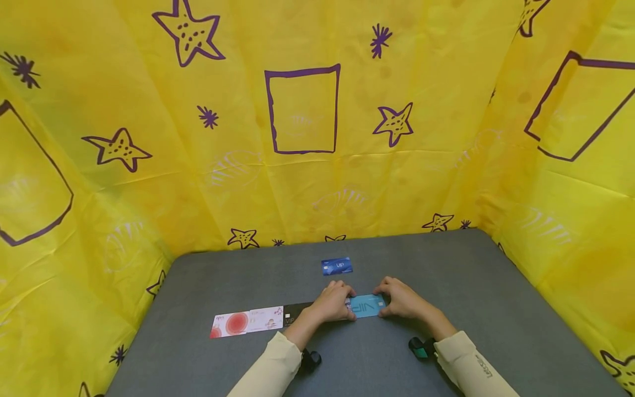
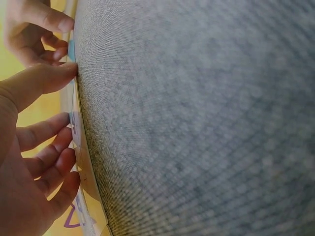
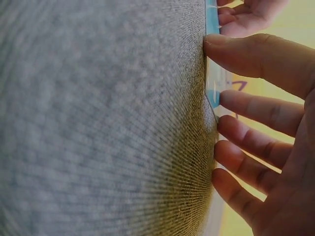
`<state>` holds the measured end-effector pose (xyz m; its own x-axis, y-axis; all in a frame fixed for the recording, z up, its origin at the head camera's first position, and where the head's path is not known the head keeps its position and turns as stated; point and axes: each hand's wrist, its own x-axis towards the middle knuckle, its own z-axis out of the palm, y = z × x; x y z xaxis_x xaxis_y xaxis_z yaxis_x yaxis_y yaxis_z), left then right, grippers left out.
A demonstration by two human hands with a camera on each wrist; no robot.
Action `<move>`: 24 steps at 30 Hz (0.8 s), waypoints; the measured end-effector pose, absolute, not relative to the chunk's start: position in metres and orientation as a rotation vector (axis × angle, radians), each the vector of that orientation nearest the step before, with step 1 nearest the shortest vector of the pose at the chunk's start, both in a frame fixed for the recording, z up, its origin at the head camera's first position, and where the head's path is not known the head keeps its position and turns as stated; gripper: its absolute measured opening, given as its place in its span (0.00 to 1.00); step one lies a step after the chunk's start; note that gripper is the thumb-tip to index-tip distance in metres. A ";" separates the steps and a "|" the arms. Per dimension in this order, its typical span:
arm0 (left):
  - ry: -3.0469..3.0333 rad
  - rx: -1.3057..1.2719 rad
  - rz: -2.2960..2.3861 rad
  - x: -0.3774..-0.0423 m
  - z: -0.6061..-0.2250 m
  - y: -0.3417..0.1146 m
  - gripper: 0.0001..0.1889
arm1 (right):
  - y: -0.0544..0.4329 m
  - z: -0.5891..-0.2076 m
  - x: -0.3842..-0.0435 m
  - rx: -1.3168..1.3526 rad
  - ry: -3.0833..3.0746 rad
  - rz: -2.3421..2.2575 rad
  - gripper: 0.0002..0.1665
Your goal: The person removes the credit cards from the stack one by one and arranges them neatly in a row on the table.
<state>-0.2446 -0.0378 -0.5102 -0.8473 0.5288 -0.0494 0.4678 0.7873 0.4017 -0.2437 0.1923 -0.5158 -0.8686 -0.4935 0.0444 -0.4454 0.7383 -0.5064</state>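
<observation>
A light-blue VIP card (image 1: 367, 306) lies flat on the grey table at the right end of a row of cards. At its left end my left hand (image 1: 333, 302) grips it, thumb on the near edge and fingers on the far edge. My right hand (image 1: 404, 299) pinches the other end the same way, as the right wrist view shows with the thumb (image 3: 221, 44) at the card's edge. Beneath the left hand, part of the row is hidden; a black VIP card (image 1: 292, 313) shows beside it. Further left come a white flowered card (image 1: 265, 318) and a white-and-red card (image 1: 230, 324).
A dark-blue VIP card (image 1: 337, 266) lies apart, beyond the hands. Yellow cloth (image 1: 302, 193) with purple drawings rises behind and at both sides of the grey table (image 1: 397, 364). Black straps (image 1: 421, 348) sit at both wrists.
</observation>
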 end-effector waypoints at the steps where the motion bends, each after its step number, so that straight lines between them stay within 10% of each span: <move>1: 2.816 0.791 0.573 -0.244 -0.510 -0.038 0.25 | 0.192 -0.516 -0.244 -0.766 2.842 -0.792 0.27; 24: 2.724 0.740 0.748 -0.260 -0.505 -0.054 0.23 | 0.192 -0.505 -0.261 -0.756 2.675 -0.890 0.22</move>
